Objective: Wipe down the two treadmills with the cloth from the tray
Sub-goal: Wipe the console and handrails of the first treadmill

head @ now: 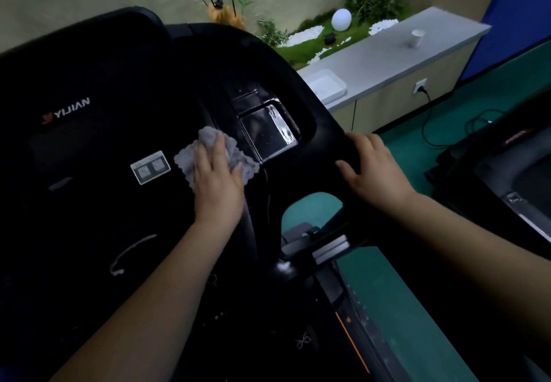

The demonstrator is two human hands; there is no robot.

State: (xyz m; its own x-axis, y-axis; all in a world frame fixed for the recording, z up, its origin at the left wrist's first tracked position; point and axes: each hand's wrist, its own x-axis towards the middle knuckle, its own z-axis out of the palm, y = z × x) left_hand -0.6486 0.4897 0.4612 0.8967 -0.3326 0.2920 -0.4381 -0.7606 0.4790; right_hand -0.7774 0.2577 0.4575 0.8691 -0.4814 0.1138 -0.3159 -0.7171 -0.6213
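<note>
A black treadmill console point(98, 149) fills the left and middle of the view. My left hand point(216, 182) lies flat on a crumpled grey cloth point(208, 138) and presses it onto the console, just left of a glossy recessed pocket point(268, 134). My right hand point(372, 170) rests on the console's right handle bar point(325, 131), its fingers draped over the edge. Part of a second treadmill point(507, 173) shows at the right edge. The white tray point(328, 83) sits on the grey counter behind the console.
A grey counter point(387, 56) runs along the back right with a paper cup point(416, 38) on it. Behind it are plants and a white globe lamp point(341, 19). A wall socket point(419, 86) feeds black cables across the green floor point(417, 277).
</note>
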